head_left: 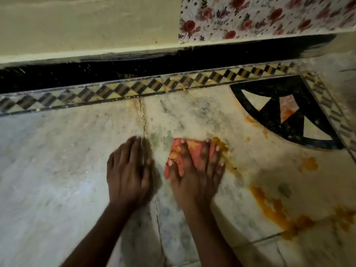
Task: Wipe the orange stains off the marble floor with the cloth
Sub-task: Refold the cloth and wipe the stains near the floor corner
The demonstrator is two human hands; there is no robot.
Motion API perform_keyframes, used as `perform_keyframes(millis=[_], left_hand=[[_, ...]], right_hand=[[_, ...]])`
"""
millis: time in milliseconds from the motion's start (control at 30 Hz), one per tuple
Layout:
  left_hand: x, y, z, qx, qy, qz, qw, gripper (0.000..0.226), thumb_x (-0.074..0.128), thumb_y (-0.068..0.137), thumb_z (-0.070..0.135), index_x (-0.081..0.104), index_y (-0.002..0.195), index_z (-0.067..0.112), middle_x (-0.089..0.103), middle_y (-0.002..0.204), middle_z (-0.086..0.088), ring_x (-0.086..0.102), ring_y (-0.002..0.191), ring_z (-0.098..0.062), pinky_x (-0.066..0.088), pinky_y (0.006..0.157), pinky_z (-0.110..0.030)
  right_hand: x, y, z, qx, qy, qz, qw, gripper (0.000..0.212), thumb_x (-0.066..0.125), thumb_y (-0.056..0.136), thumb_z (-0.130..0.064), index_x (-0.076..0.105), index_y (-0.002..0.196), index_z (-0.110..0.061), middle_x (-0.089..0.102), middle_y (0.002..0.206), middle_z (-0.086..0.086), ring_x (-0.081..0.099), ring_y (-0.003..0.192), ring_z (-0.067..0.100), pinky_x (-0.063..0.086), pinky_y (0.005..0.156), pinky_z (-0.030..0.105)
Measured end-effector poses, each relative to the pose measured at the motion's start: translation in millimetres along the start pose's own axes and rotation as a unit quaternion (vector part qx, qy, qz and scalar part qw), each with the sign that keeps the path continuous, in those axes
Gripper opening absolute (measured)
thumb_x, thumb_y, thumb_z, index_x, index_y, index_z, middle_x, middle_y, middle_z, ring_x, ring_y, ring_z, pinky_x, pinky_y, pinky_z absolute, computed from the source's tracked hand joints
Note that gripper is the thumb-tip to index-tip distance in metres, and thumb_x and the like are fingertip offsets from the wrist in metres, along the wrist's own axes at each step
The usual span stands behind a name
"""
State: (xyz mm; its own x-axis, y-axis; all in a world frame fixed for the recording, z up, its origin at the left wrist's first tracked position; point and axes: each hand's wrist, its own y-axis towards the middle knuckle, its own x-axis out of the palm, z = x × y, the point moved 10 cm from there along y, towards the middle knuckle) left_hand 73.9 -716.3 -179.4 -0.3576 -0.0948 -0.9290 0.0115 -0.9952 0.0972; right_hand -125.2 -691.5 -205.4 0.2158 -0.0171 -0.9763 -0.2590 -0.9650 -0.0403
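Observation:
A pink-red cloth [192,149], smeared with orange, lies flat on the pale marble floor [57,160]. My right hand [196,174] presses down on it with fingers spread over its top. My left hand [128,170] rests palm-down on the bare marble just left of the cloth, fingers together, holding nothing. Orange stains [275,209] streak the floor to the right of the cloth. A round orange blot [309,164] sits further right. Smaller orange smears [252,120] follow the edge of the black inlay.
A black-and-yellow patterned border strip [134,89] runs along the far side of the floor, with a black skirting and a cream wall [77,26] behind. A floral cloth [260,16] hangs at top right. A black curved inlay [279,116] marks the right corner.

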Motion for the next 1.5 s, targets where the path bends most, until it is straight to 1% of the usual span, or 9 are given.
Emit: perform_keyframes(millis=[100,333,533,767,967,1100,1233,1400,1500], left_hand=[[-3,64,-17,0.020,0.039,0.000,0.999,0.075,0.032,0.101,0.054,0.024,0.167,0.020,0.011,0.177,-0.006,0.030,0.155,-0.037,0.028,0.124,-0.052],[8,91,-38,-0.016,0.029,0.012,0.999,0.068,0.025,0.107,0.052,0.029,0.165,0.017,0.024,0.174,-0.004,0.020,0.161,-0.023,0.016,0.130,-0.046],[-6,92,-41,-0.057,0.031,0.024,0.998,0.068,0.027,0.105,0.049,0.036,0.162,0.014,0.025,0.174,-0.010,0.024,0.160,-0.030,0.018,0.128,-0.049],[-2,91,-56,-0.093,0.032,0.047,0.994,0.065,0.031,0.106,0.042,0.040,0.157,0.003,0.033,0.169,-0.018,0.029,0.157,-0.035,0.022,0.128,-0.053],[-4,94,-55,-0.104,0.030,0.032,0.994,0.069,0.028,0.104,0.044,0.038,0.159,0.004,0.029,0.171,-0.018,0.026,0.158,-0.035,0.022,0.128,-0.054],[1,95,-54,-0.091,0.032,0.013,0.995,0.072,0.026,0.102,0.044,0.033,0.162,0.006,0.023,0.173,-0.015,0.021,0.160,-0.032,0.017,0.130,-0.051],[2,97,-52,-0.073,0.025,0.015,0.997,0.074,0.026,0.098,0.044,0.033,0.163,0.008,0.023,0.174,-0.013,0.021,0.161,-0.030,0.015,0.131,-0.050],[7,97,-54,-0.070,0.027,0.008,0.997,0.074,0.028,0.097,0.042,0.034,0.163,0.008,0.020,0.175,-0.011,0.018,0.162,-0.028,0.016,0.131,-0.051],[6,98,-55,-0.080,0.021,0.011,0.997,0.072,0.030,0.098,0.039,0.036,0.162,0.008,0.021,0.174,-0.010,0.020,0.162,-0.028,0.017,0.131,-0.052]], right_hand=[[-3,-45,13,-0.080,-0.019,-0.026,0.996,0.074,0.045,0.090,-0.080,0.026,0.159,-0.062,0.006,0.179,0.002,-0.002,0.165,0.034,0.014,0.128,0.063],[5,46,32,0.112,0.011,-0.016,0.994,0.078,0.019,0.090,-0.084,0.008,0.163,-0.058,-0.010,0.178,0.011,-0.014,0.163,0.041,0.006,0.128,0.065],[-1,-21,-20,-0.101,-0.007,-0.045,0.994,0.075,0.039,0.091,-0.083,0.014,0.159,-0.065,0.001,0.180,0.002,-0.005,0.165,0.033,0.014,0.128,0.061],[7,76,45,0.209,0.032,-0.020,0.977,0.081,0.016,0.090,-0.085,0.003,0.164,-0.054,-0.016,0.177,0.014,-0.014,0.162,0.045,0.002,0.127,0.069],[6,42,-54,-0.117,-0.010,-0.062,0.991,0.073,0.031,0.093,-0.082,0.010,0.160,-0.064,-0.007,0.179,0.004,-0.008,0.164,0.036,0.010,0.128,0.063],[-1,54,39,0.053,-0.040,-0.059,0.996,0.081,0.026,0.088,-0.089,0.010,0.161,-0.060,-0.001,0.179,0.007,0.001,0.164,0.040,0.014,0.127,0.066],[10,153,12,0.217,0.052,-0.054,0.973,0.080,0.023,0.093,-0.086,-0.002,0.163,-0.056,-0.024,0.175,0.011,-0.024,0.159,0.043,-0.006,0.126,0.066],[25,121,-112,-0.066,0.020,-0.099,0.993,0.070,0.023,0.097,-0.082,-0.007,0.158,-0.065,-0.026,0.176,0.002,-0.026,0.160,0.036,-0.007,0.128,0.062],[18,78,-62,-0.086,-0.002,-0.104,0.991,0.071,0.005,0.088,-0.092,-0.002,0.155,-0.071,-0.017,0.178,0.001,-0.017,0.162,0.037,0.001,0.127,0.064]])
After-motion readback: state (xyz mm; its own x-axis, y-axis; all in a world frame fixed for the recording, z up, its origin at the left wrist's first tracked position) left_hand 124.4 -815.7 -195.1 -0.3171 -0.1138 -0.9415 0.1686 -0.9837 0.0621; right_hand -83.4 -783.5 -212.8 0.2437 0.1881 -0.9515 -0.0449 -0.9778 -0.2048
